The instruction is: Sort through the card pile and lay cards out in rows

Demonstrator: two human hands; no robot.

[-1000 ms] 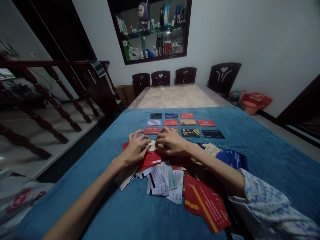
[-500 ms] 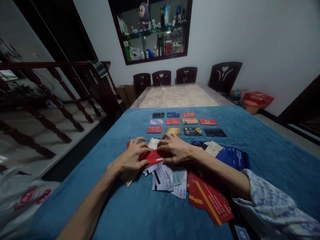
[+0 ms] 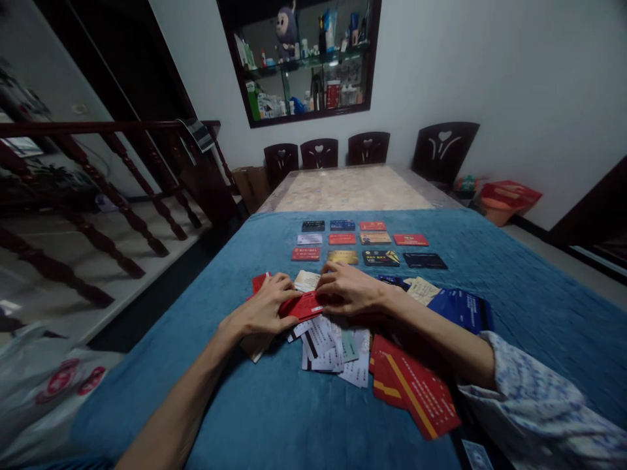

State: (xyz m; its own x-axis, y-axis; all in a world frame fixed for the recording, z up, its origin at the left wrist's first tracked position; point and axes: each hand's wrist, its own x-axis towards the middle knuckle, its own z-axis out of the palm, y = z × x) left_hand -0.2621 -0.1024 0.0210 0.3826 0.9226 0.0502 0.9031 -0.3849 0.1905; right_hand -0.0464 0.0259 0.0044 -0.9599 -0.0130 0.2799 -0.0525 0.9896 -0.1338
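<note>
Between my two hands lies a red card (image 3: 306, 305), on top of a loose pile. My left hand (image 3: 269, 303) is closed on its left side, thumb at the near edge and fingers at the far edge. My right hand (image 3: 350, 287) pinches the right end with curled fingers. White cards with dark stripes (image 3: 321, 343) fan out just below. Red cards with a yellow stripe (image 3: 416, 385) lie under and beside my right forearm. A blue card (image 3: 460, 310) and a beige paper (image 3: 421, 290) lie to the right. Beyond my hands, several cards stand in rows, among them a black-and-yellow VIP card (image 3: 381, 258).
A blue cloth (image 3: 235, 411) covers the near part of the table, with a pale tabletop (image 3: 353, 189) beyond. Dark chairs (image 3: 319, 153) stand at the far end. A white plastic bag (image 3: 44, 391) sits at the left, near a wooden railing (image 3: 112, 215).
My right fingers have drawn in closer on the right end of the red card. More of a red card shows behind my left hand. The view has shifted slightly.
</note>
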